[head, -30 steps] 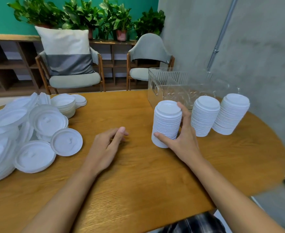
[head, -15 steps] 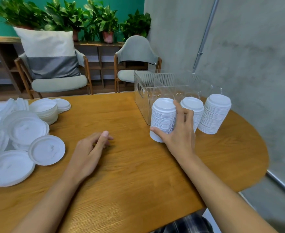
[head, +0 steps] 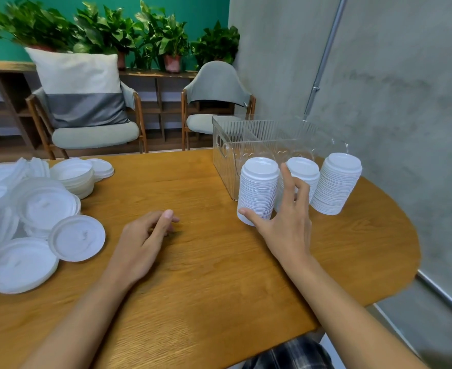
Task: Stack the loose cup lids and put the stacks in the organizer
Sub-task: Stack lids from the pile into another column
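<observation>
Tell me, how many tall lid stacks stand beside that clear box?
3, in a row before the clear organizer: left stack touched by the thumb of the right hand, middle stack partly behind that hand, right stack standing free.

No text, label, brand, number or sign can be read on any surface in view. The flat white round plastic lid (head: pixel 77 237), lying loose on the brown wooden table (head: pixel 206 275), bears a faint raised mark at its centre, too blurred to read.
</observation>
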`<state>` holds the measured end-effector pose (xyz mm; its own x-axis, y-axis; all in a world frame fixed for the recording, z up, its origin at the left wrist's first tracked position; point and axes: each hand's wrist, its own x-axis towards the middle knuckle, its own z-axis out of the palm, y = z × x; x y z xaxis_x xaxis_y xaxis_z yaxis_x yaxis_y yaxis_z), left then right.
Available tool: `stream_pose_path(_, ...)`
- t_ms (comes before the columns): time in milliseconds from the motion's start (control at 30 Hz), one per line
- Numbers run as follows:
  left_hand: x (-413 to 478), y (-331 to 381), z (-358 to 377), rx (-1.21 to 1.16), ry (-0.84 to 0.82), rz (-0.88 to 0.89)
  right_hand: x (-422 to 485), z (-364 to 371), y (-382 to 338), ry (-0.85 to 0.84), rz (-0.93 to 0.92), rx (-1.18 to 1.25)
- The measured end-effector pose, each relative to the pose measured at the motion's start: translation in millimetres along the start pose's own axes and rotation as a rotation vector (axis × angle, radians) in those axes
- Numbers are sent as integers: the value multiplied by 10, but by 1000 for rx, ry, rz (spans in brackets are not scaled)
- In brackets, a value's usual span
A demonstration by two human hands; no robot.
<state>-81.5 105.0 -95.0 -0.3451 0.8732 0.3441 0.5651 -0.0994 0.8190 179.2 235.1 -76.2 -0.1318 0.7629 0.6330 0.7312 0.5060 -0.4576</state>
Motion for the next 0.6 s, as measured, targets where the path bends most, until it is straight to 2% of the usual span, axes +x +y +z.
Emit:
stream_pose_path(233, -67, 97, 23, 95, 71, 62, -258, -146, -160, -1, -59, 56)
stream_pose_path(600, -638, 217, -442, 415, 33, 180, -555, 142, -885, -272, -187, 373)
